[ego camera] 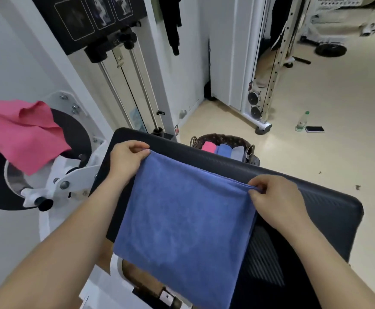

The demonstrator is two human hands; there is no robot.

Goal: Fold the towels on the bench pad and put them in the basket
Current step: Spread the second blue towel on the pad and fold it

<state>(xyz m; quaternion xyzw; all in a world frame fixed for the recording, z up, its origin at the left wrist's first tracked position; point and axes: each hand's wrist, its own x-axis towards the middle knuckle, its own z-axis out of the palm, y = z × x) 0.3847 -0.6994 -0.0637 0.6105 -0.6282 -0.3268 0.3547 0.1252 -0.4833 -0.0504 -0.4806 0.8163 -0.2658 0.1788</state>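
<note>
Head view: left hand (128,158), right hand (273,197) pinch blue towel (182,219).

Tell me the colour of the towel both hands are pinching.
Plain blue, no pattern: the towel shows best in the head view.

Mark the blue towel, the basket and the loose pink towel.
blue towel (182,219), head view, middle of the cloth
basket (220,137), head view, far rim
loose pink towel (24,134), head view, middle of the cloth

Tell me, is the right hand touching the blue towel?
Touching. The head view shows the right hand pinching the bunched far corner of the blue towel, with no gap between them.
</note>
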